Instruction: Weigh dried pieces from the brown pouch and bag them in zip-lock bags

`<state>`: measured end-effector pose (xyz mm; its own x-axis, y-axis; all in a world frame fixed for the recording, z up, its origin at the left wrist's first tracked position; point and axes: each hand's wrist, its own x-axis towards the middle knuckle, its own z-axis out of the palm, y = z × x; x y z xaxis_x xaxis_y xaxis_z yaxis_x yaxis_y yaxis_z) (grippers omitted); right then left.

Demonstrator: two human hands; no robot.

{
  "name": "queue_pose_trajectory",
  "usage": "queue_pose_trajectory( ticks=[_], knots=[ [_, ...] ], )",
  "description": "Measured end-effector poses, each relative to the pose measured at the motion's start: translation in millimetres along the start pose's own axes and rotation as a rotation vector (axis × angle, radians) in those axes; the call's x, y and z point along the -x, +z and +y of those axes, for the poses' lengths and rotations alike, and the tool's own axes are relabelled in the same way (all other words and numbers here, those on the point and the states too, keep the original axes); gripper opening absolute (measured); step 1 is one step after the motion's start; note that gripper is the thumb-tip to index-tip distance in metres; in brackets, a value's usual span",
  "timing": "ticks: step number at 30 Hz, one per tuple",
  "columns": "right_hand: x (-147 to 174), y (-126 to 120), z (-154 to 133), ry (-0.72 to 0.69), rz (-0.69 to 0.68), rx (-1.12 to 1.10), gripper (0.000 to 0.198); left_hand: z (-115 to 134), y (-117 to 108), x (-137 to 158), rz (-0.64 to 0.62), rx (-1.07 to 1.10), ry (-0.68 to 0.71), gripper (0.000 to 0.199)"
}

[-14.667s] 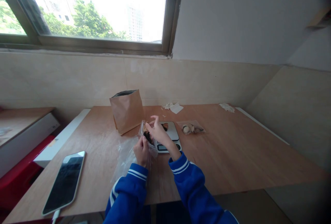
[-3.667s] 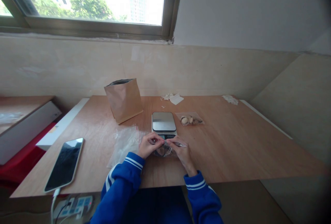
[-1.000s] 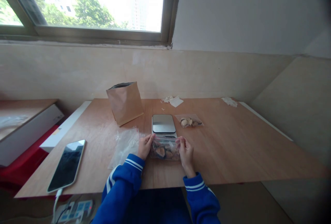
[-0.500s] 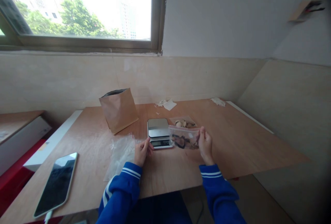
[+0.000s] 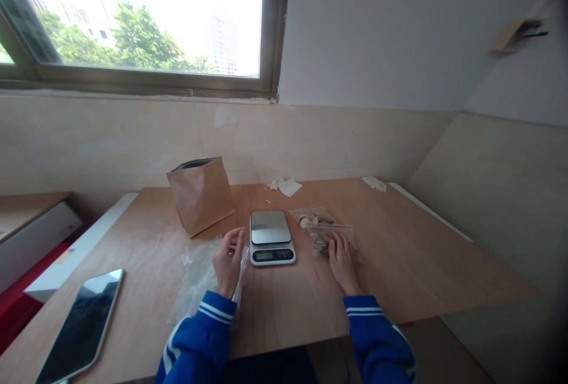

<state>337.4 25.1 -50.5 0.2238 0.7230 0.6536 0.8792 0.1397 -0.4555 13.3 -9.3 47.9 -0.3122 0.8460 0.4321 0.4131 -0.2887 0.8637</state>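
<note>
My right hand (image 5: 342, 261) lies over a clear zip bag (image 5: 344, 231) of dark dried pieces, its fingers stretched across the plastic. That bag rests on the table and partly overlaps another zip bag (image 5: 320, 213), which holds pale and brown dried pieces. Left of both bags stands a white kitchen scale (image 5: 271, 228) with a bare metal plate and a small display. Beside the scale's left edge, my left hand (image 5: 228, 261) is raised with loosely bent fingers and nothing in them. Several flat clear plastic bags (image 5: 195, 280) lie beneath and left of it.
A brown paper pouch (image 5: 202, 194) stands open-topped at the back left. A phone (image 5: 82, 325) with a cable lies at the front left. Crumpled white scraps (image 5: 288, 186) and a white cloth-like piece (image 5: 374, 183) lie along the wall.
My right hand has brought the zip bag of dark pieces down from above the scale's right side to the table. My left hand has moved left, off the scale.
</note>
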Motion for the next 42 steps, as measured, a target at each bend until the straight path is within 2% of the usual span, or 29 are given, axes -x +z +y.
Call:
queue_pose_trajectory(
  ticks=[2,6,8,10,13,17,19,21,24,26,28,30,32,34,37,39,42],
  knots=[
    [5.1,5.6,2.1,0.024,-0.009,-0.035,0.052,23.7,-11.7,-17.6,0.058,-0.121,0.130,0.034],
    [1.1,7.1,3.8,0.032,-0.055,-0.088,0.052,62.8,-36.2,-68.4,0.276,-0.349,0.319,0.042],
    [-0.5,6.0,2.6,0.027,-0.076,-0.116,0.053,67.7,-42.6,-96.5,0.344,-0.477,0.308,0.046],
    [-0.6,4.8,0.8,0.028,-0.076,-0.129,0.054,61.3,-43.3,-120.8,0.395,-0.572,0.238,0.050],
    [0.2,1.6,-2.5,0.029,-0.010,-0.101,0.054,39.6,-38.5,-141.4,0.343,-0.644,0.148,0.048],
    [1.3,-7.7,-11.9,-0.007,0.074,-0.063,0.047,18.1,-36.3,-137.8,0.221,-0.673,0.082,0.040],
    [3.4,-13.2,-19.6,-0.034,0.070,-0.055,0.043,18.7,-39.9,-132.8,0.246,-0.667,0.099,0.038],
    [6.3,-18.2,-27.7,-0.063,0.047,-0.055,0.040,25.8,-46.1,-133.7,0.334,-0.656,0.150,0.038],
    [9.3,-23.9,-37.3,-0.108,0.008,-0.079,0.038,38.7,-57.4,-150.0,0.417,-0.658,0.208,0.048],
    [9.7,-26.7,-42.0,-0.124,0.002,-0.105,0.037,42.5,-63.8,-164.6,0.387,-0.670,0.179,0.043],
    [10.8,-28.5,-48.4,-0.127,0.014,-0.139,0.036,41.6,-68.1,-173.3,0.294,-0.686,0.128,0.036],
    [14.6,-29.6,-61.0,-0.124,0.033,-0.177,0.035,39.2,-70.3,-170.4,0.237,-0.680,0.117,0.034],
    [21.9,-30.5,-83.5,-0.126,0.038,-0.224,0.034,39.1,-71.1,-155.3,0.273,-0.659,0.169,0.032],
    [30.6,-32.8,-116.3,-0.141,0.015,-0.291,0.034,42.9,-71.5,-132.0,0.325,-0.647,0.251,0.028],
    [37.0,-40.6,-177.1,-0.222,-0.093,-0.420,0.037,53.5,-72.7,-94.1,0.265,-0.578,0.337,0.019],
    [32.7,-47.2,-216.5,-0.305,-0.176,-0.490,0.042,60.1,-74.2,-72.7,0.200,-0.495,0.312,0.022],
    [17.6,-51.1,-260.6,-0.419,-0.272,-0.519,0.045,63.5,-77.4,-49.9,0.074,-0.470,0.156,0.035]
  ],
)
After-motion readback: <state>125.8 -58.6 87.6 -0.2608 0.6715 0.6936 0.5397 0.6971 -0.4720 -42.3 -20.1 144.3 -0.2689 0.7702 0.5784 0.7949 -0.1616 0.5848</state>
